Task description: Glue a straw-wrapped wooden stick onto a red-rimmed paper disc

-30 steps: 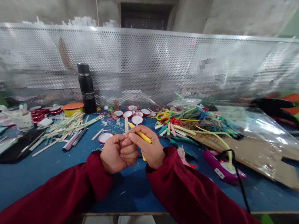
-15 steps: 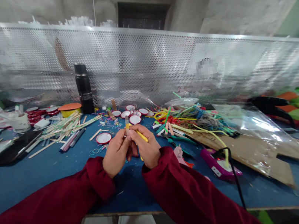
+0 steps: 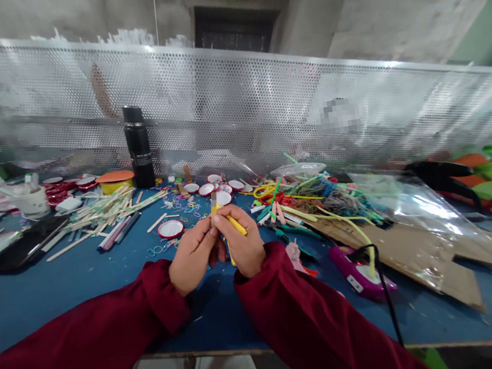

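My left hand [image 3: 194, 254] and my right hand [image 3: 241, 240] meet above the blue table [image 3: 102, 274], fingertips together. A flat strip [image 3: 214, 203], grey at its tip and yellow lower down, stands up between them. My right hand is closed on a yellow stick [image 3: 236, 225] that pokes out over its fingers. Another bit of yellow shows below the fingers; whether these pieces join is hidden. My left hand is closed with its thumb against the right fingertips, and what it pinches is covered. Just beyond are white discs with red rims [image 3: 170, 228].
A black bottle [image 3: 139, 148] stands by the perforated metal screen [image 3: 234, 106]. Wooden sticks [image 3: 108, 210] and pens [image 3: 118, 231] lie left. On the right are tangled pipe cleaners [image 3: 335, 196], a purple device [image 3: 361, 272] with a black cable, cardboard [image 3: 423, 256] and clear plastic [image 3: 429, 206].
The grey-tipped strip has shifted slightly right and down and leans a little more to the right. The yellow stick has moved slightly right with my right fingers. Both hands stay together.
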Tool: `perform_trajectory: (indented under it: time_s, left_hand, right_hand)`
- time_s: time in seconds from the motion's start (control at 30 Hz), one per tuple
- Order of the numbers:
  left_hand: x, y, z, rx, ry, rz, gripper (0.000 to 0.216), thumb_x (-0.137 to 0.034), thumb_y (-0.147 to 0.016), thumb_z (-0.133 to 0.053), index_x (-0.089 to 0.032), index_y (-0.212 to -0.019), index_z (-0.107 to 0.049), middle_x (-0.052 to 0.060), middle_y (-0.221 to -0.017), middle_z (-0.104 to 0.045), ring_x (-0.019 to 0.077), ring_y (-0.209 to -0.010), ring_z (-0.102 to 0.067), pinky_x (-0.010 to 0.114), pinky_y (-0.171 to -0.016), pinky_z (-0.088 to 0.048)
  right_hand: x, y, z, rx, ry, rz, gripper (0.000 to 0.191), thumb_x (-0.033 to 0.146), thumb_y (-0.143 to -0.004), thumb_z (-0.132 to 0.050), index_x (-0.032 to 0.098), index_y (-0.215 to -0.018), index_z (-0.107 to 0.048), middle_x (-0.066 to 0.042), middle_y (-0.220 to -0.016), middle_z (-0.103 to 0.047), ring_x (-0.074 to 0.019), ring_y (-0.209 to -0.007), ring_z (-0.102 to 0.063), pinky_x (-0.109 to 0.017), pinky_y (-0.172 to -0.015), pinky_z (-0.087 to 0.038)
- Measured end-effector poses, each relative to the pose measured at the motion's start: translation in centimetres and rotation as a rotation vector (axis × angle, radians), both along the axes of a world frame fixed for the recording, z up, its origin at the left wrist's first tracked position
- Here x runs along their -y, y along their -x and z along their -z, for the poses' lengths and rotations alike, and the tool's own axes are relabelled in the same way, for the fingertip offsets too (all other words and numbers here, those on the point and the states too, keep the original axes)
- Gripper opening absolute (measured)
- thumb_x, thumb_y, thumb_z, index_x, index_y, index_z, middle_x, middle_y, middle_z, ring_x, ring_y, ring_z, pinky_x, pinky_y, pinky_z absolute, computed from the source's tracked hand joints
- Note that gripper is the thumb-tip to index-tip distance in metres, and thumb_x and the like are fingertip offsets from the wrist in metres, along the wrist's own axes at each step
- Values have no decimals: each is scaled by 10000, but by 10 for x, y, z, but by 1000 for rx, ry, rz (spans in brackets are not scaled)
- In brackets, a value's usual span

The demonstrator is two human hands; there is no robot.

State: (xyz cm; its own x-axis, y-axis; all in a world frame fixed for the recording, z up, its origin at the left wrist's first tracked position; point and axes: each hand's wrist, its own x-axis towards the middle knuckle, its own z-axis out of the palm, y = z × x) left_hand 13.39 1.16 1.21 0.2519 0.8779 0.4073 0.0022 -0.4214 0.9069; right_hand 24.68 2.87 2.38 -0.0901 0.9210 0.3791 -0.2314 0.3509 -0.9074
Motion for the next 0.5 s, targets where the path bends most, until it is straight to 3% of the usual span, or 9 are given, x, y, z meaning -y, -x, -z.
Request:
perform_trajectory:
  time_s: [0.33, 0.5]
  left_hand:
    - [2, -1, 0, 36, 50, 53, 185, -313, -976, -406, -198, -841, -461, -32, -600, -608, 81, -415, -475, 205, -418, -355]
    - [2, -2, -1, 69, 62, 82, 76, -182, -870, -414, -198, -906, -479, -46, -610, -615, 86, -415, -483, 211, -424, -360]
  right_hand:
    - [-2, -1, 3, 20, -19, 7, 207, 409, -821, -632, 226, -812, -536, 118, -514, -477, -53, -268, -403, -184, -262, -322]
    - [-5, -1, 4, 9, -11, -9, 215, 424, -838, -629, 233, -828, -531, 133, -468, -456, -52, -259, -383, -176, -268, -300]
